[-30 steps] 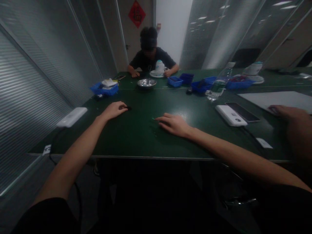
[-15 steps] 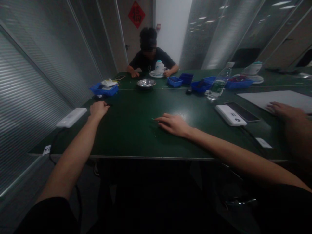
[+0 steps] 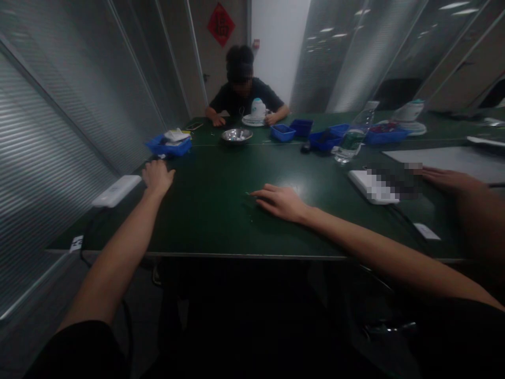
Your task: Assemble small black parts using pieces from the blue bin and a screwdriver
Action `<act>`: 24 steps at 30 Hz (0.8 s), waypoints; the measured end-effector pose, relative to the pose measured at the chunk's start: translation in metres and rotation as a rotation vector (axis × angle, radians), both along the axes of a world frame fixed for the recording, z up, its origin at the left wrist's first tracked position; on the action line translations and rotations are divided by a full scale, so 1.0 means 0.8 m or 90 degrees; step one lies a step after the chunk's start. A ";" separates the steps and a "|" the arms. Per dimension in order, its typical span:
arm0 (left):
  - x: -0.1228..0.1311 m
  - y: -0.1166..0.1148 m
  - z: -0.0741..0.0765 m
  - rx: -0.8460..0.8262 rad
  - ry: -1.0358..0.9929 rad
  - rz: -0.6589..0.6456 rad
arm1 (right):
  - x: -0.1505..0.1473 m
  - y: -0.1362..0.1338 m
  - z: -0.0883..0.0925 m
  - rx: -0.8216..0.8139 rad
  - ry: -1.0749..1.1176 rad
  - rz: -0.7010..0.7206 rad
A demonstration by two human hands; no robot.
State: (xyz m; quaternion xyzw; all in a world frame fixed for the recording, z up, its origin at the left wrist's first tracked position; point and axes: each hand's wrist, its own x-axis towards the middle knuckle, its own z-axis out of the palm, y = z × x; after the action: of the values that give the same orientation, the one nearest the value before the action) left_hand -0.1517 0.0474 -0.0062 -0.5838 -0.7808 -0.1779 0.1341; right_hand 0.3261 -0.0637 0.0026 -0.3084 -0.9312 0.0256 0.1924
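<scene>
Tiny green piece [image 3: 247,193], thin, outline unclear, at tip of right hand [image 3: 281,202].

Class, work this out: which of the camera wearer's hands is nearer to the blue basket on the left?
The left. The left hand is just on the near side of the blue basket; the right hand lies well to its right, nearer the wearer.
</scene>
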 end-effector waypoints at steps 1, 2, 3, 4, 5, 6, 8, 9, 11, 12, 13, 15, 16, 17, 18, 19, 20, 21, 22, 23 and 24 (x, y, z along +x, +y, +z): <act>0.005 -0.001 0.001 0.018 0.009 -0.021 | 0.000 0.000 0.000 -0.001 -0.001 0.001; 0.010 -0.001 0.003 0.033 0.014 -0.052 | 0.000 0.001 0.000 -0.002 -0.003 0.002; 0.017 -0.002 0.004 0.045 0.014 -0.089 | 0.000 0.001 0.000 -0.003 -0.003 0.003; 0.025 -0.002 0.006 0.051 0.006 -0.132 | 0.000 0.001 0.000 -0.003 -0.003 0.004; 0.034 -0.002 0.007 0.055 -0.012 -0.178 | 0.000 0.001 0.000 -0.004 -0.003 0.005; 0.045 -0.003 0.007 0.056 -0.038 -0.225 | 0.000 0.001 0.001 -0.004 -0.003 0.005; 0.073 -0.007 0.008 0.055 -0.111 -0.314 | 0.000 0.001 0.001 -0.007 -0.005 0.003; 0.088 -0.011 0.008 0.054 -0.150 -0.358 | 0.000 0.001 0.001 -0.008 -0.005 0.002; 0.121 -0.021 0.008 0.037 -0.221 -0.452 | 0.000 0.000 0.001 -0.009 -0.004 0.000; 0.138 -0.028 0.009 0.023 -0.248 -0.499 | 0.000 0.000 0.001 -0.008 -0.003 -0.001; 0.154 -0.036 0.010 0.006 -0.266 -0.549 | 0.000 0.000 0.000 -0.006 -0.002 -0.001; 0.182 -0.051 0.014 -0.044 -0.290 -0.654 | 0.000 0.000 0.000 0.000 -0.003 -0.002; 0.193 -0.059 0.015 -0.069 -0.304 -0.700 | 0.000 0.000 0.000 0.001 -0.003 -0.004; 0.203 -0.066 0.017 -0.095 -0.318 -0.740 | 0.000 0.000 -0.001 0.001 -0.004 -0.005; 0.211 -0.072 0.018 -0.117 -0.332 -0.770 | 0.000 0.000 -0.001 0.001 -0.003 -0.005; 0.217 -0.077 0.018 -0.137 -0.345 -0.791 | 0.000 0.000 -0.001 0.000 -0.002 -0.005; 0.222 -0.080 0.017 -0.156 -0.354 -0.805 | 0.000 0.000 -0.002 0.000 -0.002 -0.004; 0.225 -0.083 0.017 -0.170 -0.360 -0.815 | 0.000 0.001 -0.002 0.001 -0.003 -0.004; 0.227 -0.085 0.016 -0.184 -0.361 -0.823 | 0.000 0.001 -0.003 0.003 -0.004 -0.002; 0.229 -0.086 0.015 -0.195 -0.360 -0.831 | 0.001 0.001 -0.003 0.005 -0.007 0.000; 0.230 -0.086 0.014 -0.202 -0.357 -0.839 | 0.001 0.002 -0.003 0.006 -0.009 0.003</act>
State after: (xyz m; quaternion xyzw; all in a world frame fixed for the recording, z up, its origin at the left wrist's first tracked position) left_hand 0.0322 -0.0212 0.0048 -0.8772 -0.2888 -0.2490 -0.2918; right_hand 0.3266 -0.0624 -0.0001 -0.3051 -0.9335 0.0193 0.1876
